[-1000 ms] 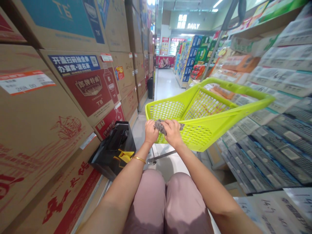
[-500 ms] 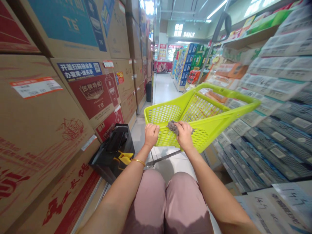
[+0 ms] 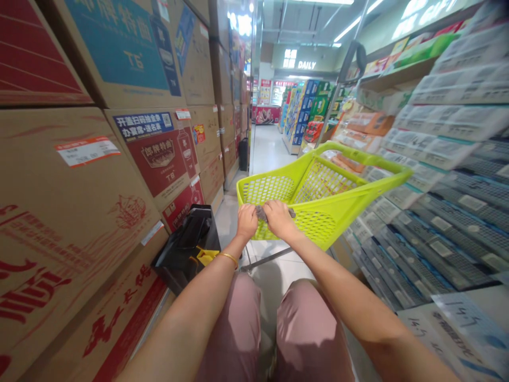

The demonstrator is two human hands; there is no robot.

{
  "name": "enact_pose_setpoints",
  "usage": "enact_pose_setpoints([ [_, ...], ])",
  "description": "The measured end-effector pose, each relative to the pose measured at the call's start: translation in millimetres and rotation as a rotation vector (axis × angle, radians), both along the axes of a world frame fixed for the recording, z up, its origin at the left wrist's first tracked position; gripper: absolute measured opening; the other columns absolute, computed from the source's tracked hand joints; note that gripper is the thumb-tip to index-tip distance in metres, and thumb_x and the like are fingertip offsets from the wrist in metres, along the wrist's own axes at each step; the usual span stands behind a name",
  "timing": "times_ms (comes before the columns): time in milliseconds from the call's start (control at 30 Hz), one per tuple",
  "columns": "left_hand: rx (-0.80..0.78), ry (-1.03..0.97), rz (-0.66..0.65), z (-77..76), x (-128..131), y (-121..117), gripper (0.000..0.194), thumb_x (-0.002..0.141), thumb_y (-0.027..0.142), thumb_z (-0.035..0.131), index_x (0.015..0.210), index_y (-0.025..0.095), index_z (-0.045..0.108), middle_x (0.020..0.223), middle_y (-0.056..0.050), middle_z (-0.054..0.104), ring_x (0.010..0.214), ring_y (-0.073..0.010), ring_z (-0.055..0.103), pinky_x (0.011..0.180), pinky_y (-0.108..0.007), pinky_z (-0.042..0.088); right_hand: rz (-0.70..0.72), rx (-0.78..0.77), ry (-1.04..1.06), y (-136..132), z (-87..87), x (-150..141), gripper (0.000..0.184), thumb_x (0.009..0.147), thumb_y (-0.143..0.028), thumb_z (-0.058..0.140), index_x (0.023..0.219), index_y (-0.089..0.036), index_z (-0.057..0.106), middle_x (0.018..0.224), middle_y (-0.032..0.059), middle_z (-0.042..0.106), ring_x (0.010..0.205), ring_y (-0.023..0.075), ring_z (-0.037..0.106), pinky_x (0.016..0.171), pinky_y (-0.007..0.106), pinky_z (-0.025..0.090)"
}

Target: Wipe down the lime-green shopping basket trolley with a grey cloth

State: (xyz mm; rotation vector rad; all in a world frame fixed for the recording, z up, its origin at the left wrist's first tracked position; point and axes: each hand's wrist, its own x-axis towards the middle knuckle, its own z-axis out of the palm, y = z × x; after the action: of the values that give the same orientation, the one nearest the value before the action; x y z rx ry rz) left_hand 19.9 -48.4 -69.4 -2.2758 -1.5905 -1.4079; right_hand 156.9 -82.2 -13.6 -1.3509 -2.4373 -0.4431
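A lime-green plastic shopping basket [image 3: 342,207] on a wheeled frame is tilted in front of me in a narrow shop aisle. My left hand [image 3: 247,222] is closed over the basket's near rim. Right beside it, my right hand [image 3: 278,218] is closed on a small grey cloth [image 3: 261,213] and presses it against the same rim. The two hands almost touch. A gold bangle [image 3: 227,258] sits on my left wrist. My knees in pink trousers [image 3: 278,334] show below.
Stacked brown cartons [image 3: 99,175] with red and blue print line the left side. A black bin with a yellow part [image 3: 186,246] stands on the floor by them. Shelves of packaged goods [image 3: 437,175] fill the right. The white tiled aisle [image 3: 270,143] runs ahead.
My right hand slid left along the rim with the cloth, back next to the left hand. The basket and view shifted slightly.
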Motion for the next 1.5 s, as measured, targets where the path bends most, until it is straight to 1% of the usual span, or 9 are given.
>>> enact_pose_setpoints([
  [200, -0.032, 0.057, 0.022, 6.5, 0, -3, 0.027, 0.088, 0.022, 0.033, 0.061, 0.023, 0.03, 0.066, -0.003, 0.05, 0.071, -0.0193, 0.047, 0.072, -0.034, 0.037, -0.016, -0.055, 0.008, 3, 12.5, 17, 0.027, 0.078, -0.008, 0.046, 0.101, -0.016, 0.057, 0.106, 0.0113, 0.056, 0.1, 0.0245, 0.041, 0.082, 0.034, 0.034],
  [433, 0.005, 0.055, -0.039, 7.5, -2, -7, 0.033, 0.093, 0.028, 0.031, 0.061, 0.022, 0.037, 0.066, -0.002, 0.05, 0.072, -0.0171, 0.047, 0.073, -0.031, 0.037, -0.163, -0.082, 0.023, 10, 14.2, 51, 0.024, 0.08, -0.008, 0.044, 0.098, -0.014, 0.058, 0.103, 0.0117, 0.056, 0.093, 0.023, 0.043, 0.08, 0.032, 0.033],
  [567, 0.009, 0.046, -0.01, 7.6, 1, -8, 0.034, 0.094, 0.029, 0.031, 0.061, 0.021, 0.038, 0.066, -0.002, 0.05, 0.071, -0.0168, 0.047, 0.072, -0.032, 0.036, -0.195, -0.085, 0.014, 10, 14.1, 58, 0.026, 0.077, -0.007, 0.046, 0.099, -0.015, 0.057, 0.105, 0.0118, 0.056, 0.095, 0.0235, 0.042, 0.081, 0.033, 0.032],
  [833, 0.038, 0.086, 0.034, 6.1, 0, -8, 0.033, 0.093, 0.027, 0.029, 0.062, 0.021, 0.039, 0.067, -0.002, 0.051, 0.072, -0.0177, 0.046, 0.075, -0.033, 0.035, -0.226, -0.066, -0.041, 5, 16.4, 43, 0.025, 0.077, -0.008, 0.044, 0.097, -0.014, 0.058, 0.1, 0.0127, 0.056, 0.095, 0.0249, 0.042, 0.08, 0.034, 0.033],
  [1033, 0.001, 0.056, 0.04, 11.5, -8, -7, 0.032, 0.09, 0.026, 0.032, 0.059, 0.022, 0.034, 0.064, -0.002, 0.051, 0.07, -0.0177, 0.045, 0.072, -0.033, 0.036, -0.21, -0.045, 0.049, 2, 9.7, 35, 0.024, 0.078, -0.008, 0.044, 0.096, -0.015, 0.058, 0.102, 0.0135, 0.055, 0.095, 0.0262, 0.041, 0.078, 0.036, 0.033],
  [1100, -0.013, 0.032, 0.026, 13.2, -11, -6, 0.032, 0.089, 0.026, 0.034, 0.057, 0.022, 0.031, 0.062, -0.002, 0.049, 0.069, -0.0174, 0.045, 0.071, -0.033, 0.037, -0.162, -0.058, 0.096, 1, 6.0, 27, 0.028, 0.076, -0.008, 0.047, 0.101, -0.016, 0.058, 0.106, 0.0129, 0.055, 0.098, 0.0262, 0.04, 0.08, 0.036, 0.033],
  [1200, -0.03, 0.002, -0.01, 14.5, -15, -4, 0.031, 0.086, 0.024, 0.036, 0.056, 0.022, 0.029, 0.06, -0.002, 0.049, 0.068, -0.0175, 0.046, 0.069, -0.032, 0.038, 0.008, -0.074, 0.13, 1, 2.1, 9, 0.034, 0.077, -0.008, 0.047, 0.109, -0.016, 0.056, 0.112, 0.0114, 0.055, 0.102, 0.0253, 0.04, 0.084, 0.036, 0.032],
  [1300, -0.026, -0.018, -0.05, 14.2, -19, -2, 0.025, 0.083, 0.021, 0.036, 0.058, 0.022, 0.032, 0.063, -0.003, 0.051, 0.069, -0.018, 0.047, 0.068, -0.032, 0.038, 0.13, -0.063, 0.137, 3, 2.0, -8, 0.033, 0.08, -0.009, 0.043, 0.109, -0.016, 0.057, 0.113, 0.011, 0.056, 0.102, 0.0243, 0.04, 0.083, 0.035, 0.032],
  [1500, -0.053, 0.013, -0.034, 15.5, -24, -1, 0.028, 0.084, 0.022, 0.036, 0.057, 0.023, 0.027, 0.06, -0.002, 0.047, 0.067, -0.0173, 0.045, 0.067, -0.031, 0.038, 0.101, -0.064, 0.1, 8, 4.0, -4, 0.034, 0.083, -0.01, 0.04, 0.111, -0.015, 0.058, 0.111, 0.0111, 0.058, 0.101, 0.025, 0.041, 0.081, 0.036, 0.031],
])
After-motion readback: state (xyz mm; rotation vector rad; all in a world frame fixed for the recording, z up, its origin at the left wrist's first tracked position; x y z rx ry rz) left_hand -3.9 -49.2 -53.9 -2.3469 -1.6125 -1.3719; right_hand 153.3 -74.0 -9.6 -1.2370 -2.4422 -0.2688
